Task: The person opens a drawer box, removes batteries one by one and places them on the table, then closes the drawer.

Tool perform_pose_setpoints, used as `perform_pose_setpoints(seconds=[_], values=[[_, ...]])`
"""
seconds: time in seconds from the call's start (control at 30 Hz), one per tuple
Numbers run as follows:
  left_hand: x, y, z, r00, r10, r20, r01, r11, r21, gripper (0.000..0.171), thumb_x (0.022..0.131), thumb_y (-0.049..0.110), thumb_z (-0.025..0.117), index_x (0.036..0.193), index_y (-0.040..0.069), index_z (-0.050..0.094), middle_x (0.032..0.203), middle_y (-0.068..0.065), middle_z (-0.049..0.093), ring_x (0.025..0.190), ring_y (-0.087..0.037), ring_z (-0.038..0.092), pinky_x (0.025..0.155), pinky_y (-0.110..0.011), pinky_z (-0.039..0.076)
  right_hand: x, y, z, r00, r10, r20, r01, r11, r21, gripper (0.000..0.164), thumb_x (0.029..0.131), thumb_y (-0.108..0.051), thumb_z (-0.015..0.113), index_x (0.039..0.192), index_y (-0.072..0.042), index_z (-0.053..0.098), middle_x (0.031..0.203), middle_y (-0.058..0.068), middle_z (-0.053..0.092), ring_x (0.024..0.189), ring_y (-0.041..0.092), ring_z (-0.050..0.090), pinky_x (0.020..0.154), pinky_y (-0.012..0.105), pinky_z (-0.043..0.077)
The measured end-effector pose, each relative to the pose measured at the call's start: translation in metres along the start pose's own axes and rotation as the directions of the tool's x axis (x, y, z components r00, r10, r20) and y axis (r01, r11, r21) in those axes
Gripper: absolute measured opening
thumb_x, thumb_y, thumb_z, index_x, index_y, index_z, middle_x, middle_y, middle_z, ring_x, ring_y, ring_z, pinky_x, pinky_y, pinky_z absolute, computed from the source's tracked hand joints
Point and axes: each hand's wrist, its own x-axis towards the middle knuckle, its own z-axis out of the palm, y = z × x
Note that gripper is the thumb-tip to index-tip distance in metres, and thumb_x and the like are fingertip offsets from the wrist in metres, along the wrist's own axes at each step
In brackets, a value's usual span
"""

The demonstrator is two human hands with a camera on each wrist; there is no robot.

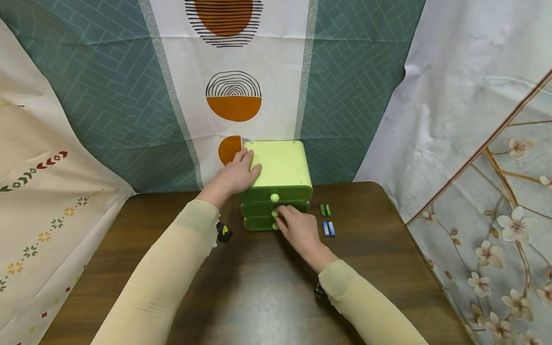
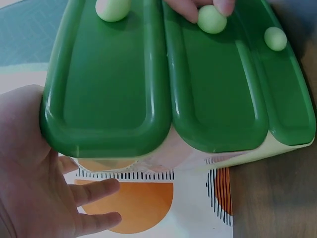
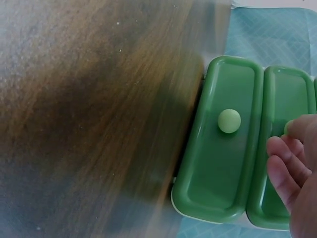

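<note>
OK, my right hand (image 1: 299, 231) had the middle knob (image 2: 212, 21) pinched between thumb and fingers. My left hand (image 1: 235, 175) rested at the top left edge of the green drawer cabinet (image 1: 282, 165), fingers extended, unclenched. Cabinet stood near the back of the wooden table (image 1: 258, 292), three fronts facing me. Two green batteries (image 1: 322, 210) and two blue batteries (image 1: 325, 229) lay just right of it.

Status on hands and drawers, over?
Left hand against cabinet. Right hand pinching middle knob. All three drawers look closed. Batteries off right, clear of drawers.
</note>
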Motion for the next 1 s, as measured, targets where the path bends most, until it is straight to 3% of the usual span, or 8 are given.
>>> perform_pose_setpoints(seconds=[0.43,1.0], values=[[0.001,-0.003,0.003,1.0,-0.003,-0.01,0.003,1.0,-0.01,0.078,0.117,0.056,0.029,0.18,0.013,0.01,0.185,-0.012,0.002,0.158,-0.05,0.035,0.125,-0.066,0.03,-0.008,0.002,-0.004,1.0,0.025,0.007,-0.025,0.999,0.022,0.024,0.098,-0.025,0.089,0.119,-0.02,0.079,0.098,-0.006,0.076,0.063,0.01,0.067,0.049,0.031,0.048],[-0.002,-0.002,0.002,1.0,-0.008,-0.007,0.007,0.999,-0.034,0.078,0.118,0.056,0.03,0.18,0.014,0.008,0.185,-0.01,0.0,0.157,-0.049,0.037,0.125,-0.066,0.03,-0.02,0.006,0.0,0.996,0.044,0.073,-0.046,0.998,0.034,0.024,0.093,-0.024,0.093,0.112,-0.016,0.081,0.093,-0.004,0.078,0.065,0.01,0.07,0.048,0.027,0.046]])
